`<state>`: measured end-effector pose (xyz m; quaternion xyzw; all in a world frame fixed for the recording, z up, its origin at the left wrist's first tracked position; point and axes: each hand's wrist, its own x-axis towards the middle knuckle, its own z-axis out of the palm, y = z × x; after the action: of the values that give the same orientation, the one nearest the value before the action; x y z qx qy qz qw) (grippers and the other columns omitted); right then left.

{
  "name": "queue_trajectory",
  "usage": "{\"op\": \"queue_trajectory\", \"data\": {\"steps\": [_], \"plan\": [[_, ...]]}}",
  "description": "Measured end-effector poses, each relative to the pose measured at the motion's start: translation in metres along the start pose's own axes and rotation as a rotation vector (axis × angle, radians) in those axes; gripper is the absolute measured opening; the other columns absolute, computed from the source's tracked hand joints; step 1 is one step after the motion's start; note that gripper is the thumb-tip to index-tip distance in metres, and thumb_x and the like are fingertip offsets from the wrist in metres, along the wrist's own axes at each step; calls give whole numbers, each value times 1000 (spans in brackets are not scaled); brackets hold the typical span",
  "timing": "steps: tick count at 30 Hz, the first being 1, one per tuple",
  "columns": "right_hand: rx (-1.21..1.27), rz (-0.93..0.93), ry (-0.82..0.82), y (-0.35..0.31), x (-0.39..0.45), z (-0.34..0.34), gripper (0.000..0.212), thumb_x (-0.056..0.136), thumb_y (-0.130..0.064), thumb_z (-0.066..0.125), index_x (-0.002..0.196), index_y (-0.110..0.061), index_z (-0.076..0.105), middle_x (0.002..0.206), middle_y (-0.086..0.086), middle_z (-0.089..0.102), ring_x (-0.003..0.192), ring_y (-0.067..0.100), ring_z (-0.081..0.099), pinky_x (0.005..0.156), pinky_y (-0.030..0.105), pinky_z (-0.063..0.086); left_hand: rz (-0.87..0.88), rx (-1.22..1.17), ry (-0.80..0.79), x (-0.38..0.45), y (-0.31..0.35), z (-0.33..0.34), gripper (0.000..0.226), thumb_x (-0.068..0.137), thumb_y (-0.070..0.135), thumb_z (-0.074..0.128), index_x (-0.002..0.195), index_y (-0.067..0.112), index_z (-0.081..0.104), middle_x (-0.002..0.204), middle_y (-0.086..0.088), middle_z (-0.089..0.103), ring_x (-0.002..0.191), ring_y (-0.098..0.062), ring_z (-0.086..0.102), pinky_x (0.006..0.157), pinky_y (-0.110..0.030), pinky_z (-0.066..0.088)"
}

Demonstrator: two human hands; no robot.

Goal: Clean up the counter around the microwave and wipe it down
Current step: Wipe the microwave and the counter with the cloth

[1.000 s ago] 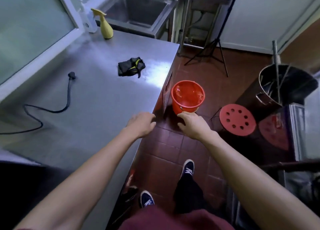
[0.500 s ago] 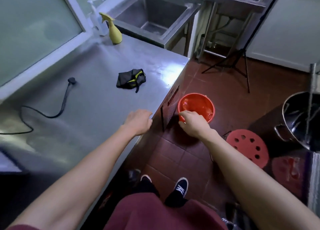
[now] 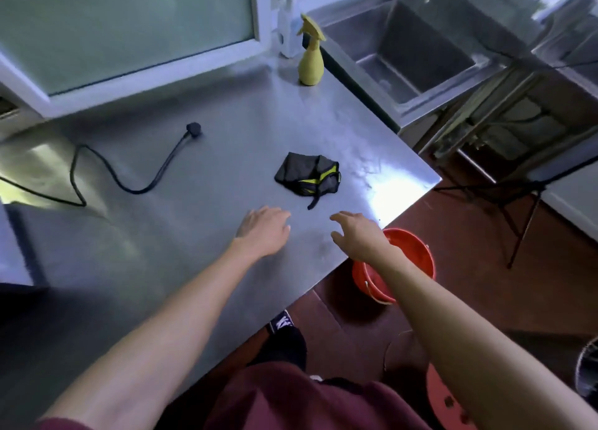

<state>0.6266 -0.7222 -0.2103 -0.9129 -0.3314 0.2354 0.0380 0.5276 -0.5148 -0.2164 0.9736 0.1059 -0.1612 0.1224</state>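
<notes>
A crumpled black cloth with yellow-green trim [image 3: 309,178] lies on the steel counter [image 3: 200,235]. My left hand [image 3: 263,230] hovers palm down over the counter, just short of the cloth, fingers relaxed and holding nothing. My right hand [image 3: 357,233] is stretched out beside it with fingers spread, a little nearer the counter's right edge, also holding nothing. A yellow spray bottle [image 3: 310,62] stands at the counter's far corner, with a white pump bottle [image 3: 288,31] behind it. The dark corner of the microwave [image 3: 16,242] shows at the left edge.
A black power cord with its plug [image 3: 136,177] snakes over the counter's left part. A red bucket [image 3: 407,261] sits on the tiled floor under my right forearm. A steel sink [image 3: 420,50] adjoins the counter at the back right. Tripod legs [image 3: 514,209] stand at right.
My right hand has come up from the red bucket on the floor to above the counter. My left hand moved forward toward the cloth. The view turned left, over the counter.
</notes>
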Motion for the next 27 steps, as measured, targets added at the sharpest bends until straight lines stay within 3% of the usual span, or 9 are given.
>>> {"op": "queue_trajectory", "data": {"steps": [8, 14, 19, 24, 27], "plan": [[-66, -77, -12, -7, 81, -23, 48, 98, -30, 50, 145, -19, 44, 145, 4, 47, 129, 32, 47, 93, 44, 44, -98, -114, 19, 32, -27, -16, 39, 100, 33, 46, 137, 23, 54, 142, -1, 54, 131, -26, 47, 105, -38, 38], [-167, -160, 5, -11, 136, -24, 67, 90, -32, 61, 150, -27, 31, 160, 7, 18, 146, 32, 18, 107, 51, 33, -233, -186, 28, 36, -39, -13, 39, 99, 34, 48, 135, 23, 56, 141, 0, 56, 130, -24, 49, 107, -38, 41], [-285, -243, -71, 1, 173, -22, 85, 88, -46, 62, 154, -35, 10, 163, 9, 1, 147, 39, 4, 110, 61, 23, -393, -212, 23, 28, -32, -12, 36, 99, 34, 50, 133, 25, 58, 140, 3, 57, 130, -23, 50, 104, -36, 41], [-328, -348, -144, 17, 199, -17, 91, 89, -60, 56, 155, -42, -3, 165, 8, -3, 146, 43, 6, 110, 63, 22, -513, -248, 23, 32, -16, -12, 36, 99, 35, 51, 133, 26, 58, 141, 3, 57, 130, -23, 50, 104, -36, 42], [-334, -398, -112, 24, 204, -14, 88, 89, -57, 57, 155, -43, 1, 164, 10, 4, 142, 42, 17, 107, 57, 29, -562, -266, 32, 31, -3, -11, 36, 99, 35, 51, 133, 25, 58, 142, 3, 57, 130, -23, 51, 103, -36, 43]]}}
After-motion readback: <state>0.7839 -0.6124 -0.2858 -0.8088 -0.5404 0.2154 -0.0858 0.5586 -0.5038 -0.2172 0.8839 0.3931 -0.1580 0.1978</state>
